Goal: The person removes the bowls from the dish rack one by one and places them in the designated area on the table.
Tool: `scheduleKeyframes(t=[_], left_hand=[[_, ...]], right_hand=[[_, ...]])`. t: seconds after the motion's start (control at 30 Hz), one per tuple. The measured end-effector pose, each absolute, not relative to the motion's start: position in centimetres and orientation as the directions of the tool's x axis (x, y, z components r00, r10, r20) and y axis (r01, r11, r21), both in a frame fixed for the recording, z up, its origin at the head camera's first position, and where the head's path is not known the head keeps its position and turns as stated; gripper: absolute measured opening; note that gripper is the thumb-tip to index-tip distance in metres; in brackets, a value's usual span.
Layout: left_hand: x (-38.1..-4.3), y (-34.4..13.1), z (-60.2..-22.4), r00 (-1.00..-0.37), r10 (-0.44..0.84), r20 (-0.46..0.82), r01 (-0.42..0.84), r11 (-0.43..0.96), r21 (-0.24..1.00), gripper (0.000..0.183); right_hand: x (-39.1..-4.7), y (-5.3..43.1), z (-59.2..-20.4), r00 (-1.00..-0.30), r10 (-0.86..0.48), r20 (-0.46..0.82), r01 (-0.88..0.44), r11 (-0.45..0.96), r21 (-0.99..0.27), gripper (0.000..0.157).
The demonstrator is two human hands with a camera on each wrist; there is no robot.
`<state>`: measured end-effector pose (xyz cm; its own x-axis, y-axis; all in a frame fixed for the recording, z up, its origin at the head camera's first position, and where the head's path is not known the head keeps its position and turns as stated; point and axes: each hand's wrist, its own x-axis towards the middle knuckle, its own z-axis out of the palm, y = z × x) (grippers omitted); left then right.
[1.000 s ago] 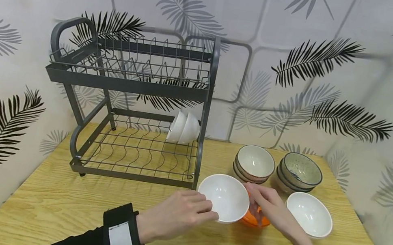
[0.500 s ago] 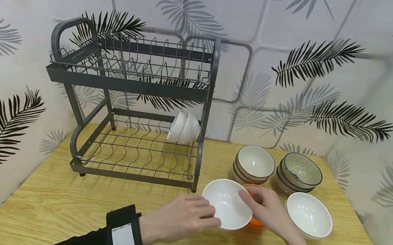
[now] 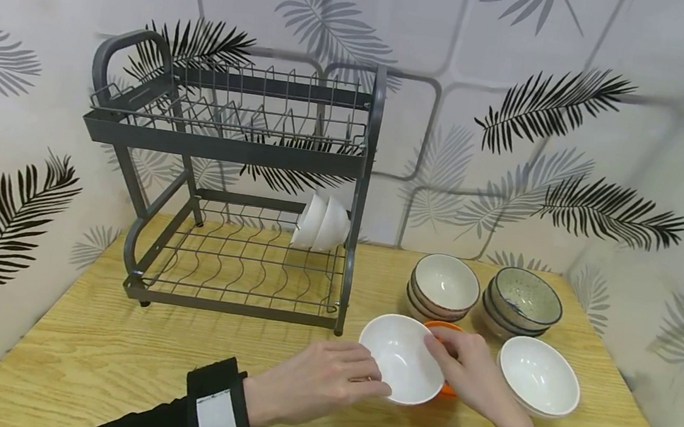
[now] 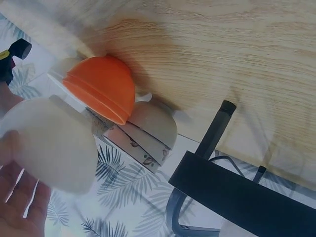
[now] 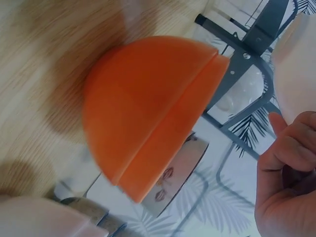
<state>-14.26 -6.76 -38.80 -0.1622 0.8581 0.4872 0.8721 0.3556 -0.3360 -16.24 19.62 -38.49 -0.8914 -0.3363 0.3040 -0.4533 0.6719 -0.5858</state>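
A white bowl (image 3: 403,363) is held up over the table, tilted so that its inside faces the head view. My left hand (image 3: 321,385) grips its left rim; in the left wrist view the fingers spread along the bowl's outer wall. On the opposite side my right hand (image 3: 466,371) pinches the rim, its thumb on the inside and curled fingers outside. Right behind it, two nested orange bowls (image 5: 143,108) stand on the table, mostly hidden in the head view by the white bowl and right hand.
A dark two-tier dish rack (image 3: 234,311) stands at left, with two white bowls (image 3: 321,225) on edge in its lower tier. Behind the orange bowls are stacked patterned bowls (image 3: 445,283) and grey-green bowls (image 3: 527,297). More white bowls (image 3: 540,377) sit at right.
The white bowl has moved slightly right and nearer the table's front, with my left hand on it. My right hand has shifted from beside the bowl's right edge to a pinch on its rim.
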Motion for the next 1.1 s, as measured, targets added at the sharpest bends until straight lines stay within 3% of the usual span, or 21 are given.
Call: scheduleKeyframes(t=[0.27, 0.47, 0.6, 0.8, 1.1], left_hand=[[-15.3, -8.0, -38.8, -0.322, 0.824, 0.466, 0.866, 0.455, -0.206, 0.050], [-16.3, -9.7, -38.6, -0.462, 0.776, 0.430, 0.828, 0.551, -0.106, 0.054], [-16.9, -10.5, -38.5, -0.532, 0.738, 0.414, 0.800, 0.599, -0.039, 0.052], [-17.7, -11.4, -38.8, -0.581, 0.693, 0.426, 0.768, 0.640, 0.007, 0.054], [-18.4, -12.3, -39.1, -0.636, 0.651, 0.415, 0.728, 0.684, 0.042, 0.055]], right_hand=[[-15.8, 22.3, -39.1, -0.870, -0.271, 0.412, -0.466, 0.727, -0.504, 0.013], [-16.1, 25.4, -39.7, -0.816, -0.214, 0.537, -0.469, 0.788, -0.399, 0.010], [-15.9, 27.1, -39.7, -0.835, -0.159, 0.526, -0.405, 0.825, -0.394, 0.011], [-15.7, 29.3, -39.6, -0.889, -0.099, 0.447, -0.315, 0.841, -0.440, 0.017], [-15.6, 32.4, -39.9, -0.928, -0.039, 0.371, -0.200, 0.891, -0.408, 0.029]])
